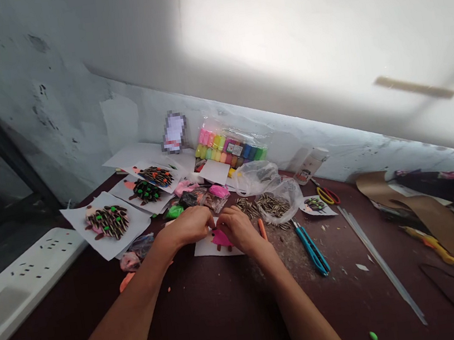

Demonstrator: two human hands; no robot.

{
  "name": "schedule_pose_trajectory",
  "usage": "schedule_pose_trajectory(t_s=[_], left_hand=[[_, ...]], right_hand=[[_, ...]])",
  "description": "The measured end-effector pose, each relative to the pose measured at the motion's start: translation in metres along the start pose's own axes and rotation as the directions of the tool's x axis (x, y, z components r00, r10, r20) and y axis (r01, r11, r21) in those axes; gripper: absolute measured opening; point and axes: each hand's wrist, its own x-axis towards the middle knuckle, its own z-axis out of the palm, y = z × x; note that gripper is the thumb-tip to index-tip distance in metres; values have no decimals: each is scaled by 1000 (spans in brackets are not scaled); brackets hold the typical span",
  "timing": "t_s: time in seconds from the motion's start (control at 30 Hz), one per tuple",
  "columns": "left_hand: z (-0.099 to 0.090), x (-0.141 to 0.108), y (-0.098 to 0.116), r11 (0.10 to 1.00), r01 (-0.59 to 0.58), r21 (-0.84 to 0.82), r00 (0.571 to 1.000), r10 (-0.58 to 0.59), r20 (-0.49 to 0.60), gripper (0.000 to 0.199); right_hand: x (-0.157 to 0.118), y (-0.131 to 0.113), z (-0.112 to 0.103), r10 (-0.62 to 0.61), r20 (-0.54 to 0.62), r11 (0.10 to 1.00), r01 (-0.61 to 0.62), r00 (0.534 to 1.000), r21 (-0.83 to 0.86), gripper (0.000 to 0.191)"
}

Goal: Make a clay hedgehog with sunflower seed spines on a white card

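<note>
A white paper point(204, 248) lies on the dark red table, bearing a flat pink clay shape point(220, 239) with small brown pieces below it. My left hand point(192, 224) reaches over the paper's upper left part, its fingers pressed together at the shape's top edge. From the right, my right hand point(237, 226) bends over the same shape with its fingers closed. Whatever either hand pinches is too small to make out. Striped seeds point(273, 206) lie in and around a clear plastic bag, just right of my right hand.
Papers with seed-covered hedgehog figures point(110, 223) lie at left, near a white power strip point(49, 259). Coloured clay packs point(228, 150) and a phone point(174, 132) stand behind. A teal cutter point(312, 251), scissors point(327, 195), glue sticks point(381, 263) and a glue gun point(432, 245) lie at right.
</note>
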Motion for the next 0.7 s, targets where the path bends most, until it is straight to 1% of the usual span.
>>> schedule_pose_trajectory(t_s=[0.23, 0.53, 0.6, 0.7], left_hand=[[1, 1, -1, 1000, -23, -12, 1000, 23, 17, 35], [0, 0, 2, 1000, 13, -26, 999, -12, 37, 35], [0, 0, 0, 999, 24, -38, 1000, -24, 14, 35], [0, 1, -4, 998, 32, -54, 998, -35, -50, 35]], right_hand=[[-1, 1, 1, -3, -8, 1000, 3, 1000, 17, 18], [-1, 0, -1, 20, 17, 1000, -20, 1000, 15, 18], [-2, -1, -2, 26, 14, 999, -27, 1000, 19, 14], [-5, 0, -5, 34, 2, 999, -34, 999, 30, 9]])
